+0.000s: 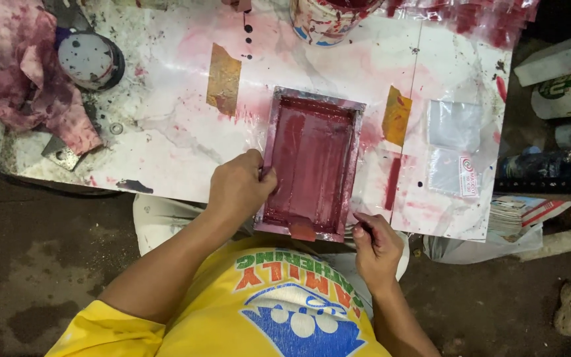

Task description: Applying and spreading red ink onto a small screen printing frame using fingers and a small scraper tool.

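Frame: the red-stained screen frame [312, 165] lies flat on the white table [166, 132], at its near edge.
Left hand: the left hand [238, 188] curls over the frame's left rail, fingers pressed on it.
Right hand: the right hand [377, 246] pinches the frame's near right corner.
Around: tape strips [223, 79], pink rag [31, 73], paint can [328, 18].

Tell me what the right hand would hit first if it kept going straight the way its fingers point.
Probably the near right corner of the red-stained printing frame: the right hand points up-left at it, fingertips almost touching, though the gap is unclear.
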